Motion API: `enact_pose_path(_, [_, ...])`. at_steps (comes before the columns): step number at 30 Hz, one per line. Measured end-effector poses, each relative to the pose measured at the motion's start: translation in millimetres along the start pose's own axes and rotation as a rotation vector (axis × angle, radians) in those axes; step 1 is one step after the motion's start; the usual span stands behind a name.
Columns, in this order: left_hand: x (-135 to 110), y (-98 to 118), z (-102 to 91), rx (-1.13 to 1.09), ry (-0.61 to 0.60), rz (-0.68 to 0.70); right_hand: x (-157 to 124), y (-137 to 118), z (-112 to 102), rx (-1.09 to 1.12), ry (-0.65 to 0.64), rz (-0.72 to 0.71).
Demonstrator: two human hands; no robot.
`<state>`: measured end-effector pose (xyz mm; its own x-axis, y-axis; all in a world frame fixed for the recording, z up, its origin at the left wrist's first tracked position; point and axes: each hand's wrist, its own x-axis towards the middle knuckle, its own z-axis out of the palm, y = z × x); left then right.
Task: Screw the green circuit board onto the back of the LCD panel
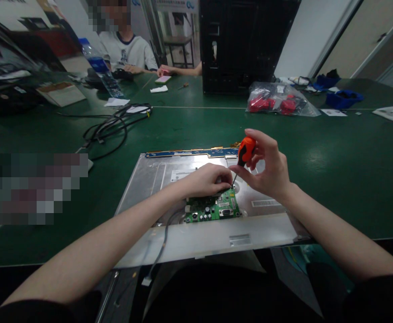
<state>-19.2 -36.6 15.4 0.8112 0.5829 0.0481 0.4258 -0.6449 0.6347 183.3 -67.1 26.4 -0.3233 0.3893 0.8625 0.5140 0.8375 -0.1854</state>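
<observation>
My right hand [266, 166] grips a short screwdriver [246, 151] with an orange and black handle. Its thin shaft slants down to the upper right corner of a green circuit board [213, 208]. Curled over the board's far edge, my left hand [213, 179] has thumb and fingers pinched close to the screwdriver tip. What it pinches, if anything, is hidden. Under the board lies a silver display panel [149, 179] with a blue strip board [186, 153] along its far edge. A grey cable [164, 244] with a white plug hangs off the panel's near edge.
Black cables [112, 123] lie coiled at the left, near a water bottle [100, 67]. A large black case [246, 45] stands at the back beside a plastic bag [282, 98] with red items. Across the green table [344, 170] sits a person [129, 54]. A blurred patch covers the left.
</observation>
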Motion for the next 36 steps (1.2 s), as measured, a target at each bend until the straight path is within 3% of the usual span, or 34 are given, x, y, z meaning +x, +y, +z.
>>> enact_pose_path(23, [0.2, 0.8, 0.0, 0.007, 0.004, -0.003, -0.1, -2.8, -1.2, -0.057, -0.006, 0.023])
enact_pose_path(36, [0.3, 0.0, -0.4, -0.021, 0.005, -0.005, -0.6, -2.8, 2.4, 0.088, 0.022, 0.028])
